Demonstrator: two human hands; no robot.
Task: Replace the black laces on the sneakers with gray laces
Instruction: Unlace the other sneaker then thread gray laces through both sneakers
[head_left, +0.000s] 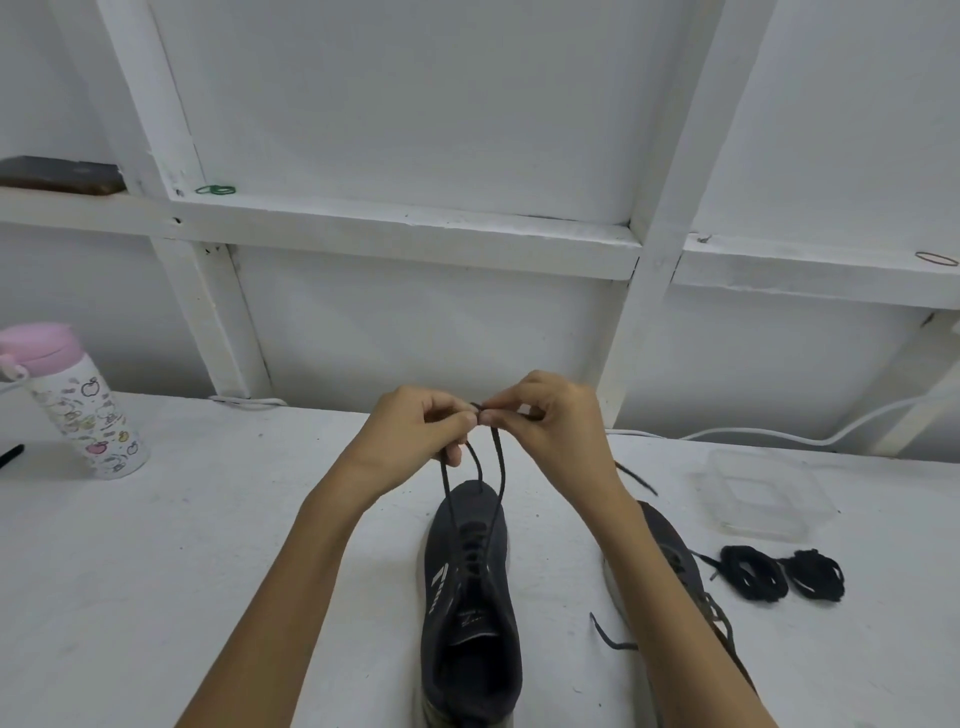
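Note:
A dark grey sneaker (470, 603) stands on the white table (182, 545) with its toe pointing away from me. A dark lace (498, 467) rises from its eyelets in two strands. My left hand (415, 436) and my right hand (545, 421) pinch the lace ends together above the toe, fingertips touching. A second sneaker (675, 561) lies to the right, mostly hidden by my right forearm, with a loose lace (608, 636) trailing from it. Two bundled black laces (779, 571) sit further right.
A clear plastic box (763, 493) rests at the right rear of the table. A pink-lidded patterned bottle (78, 405) stands at the left. A white cable (779, 434) runs along the back edge. White shelving rises behind the table.

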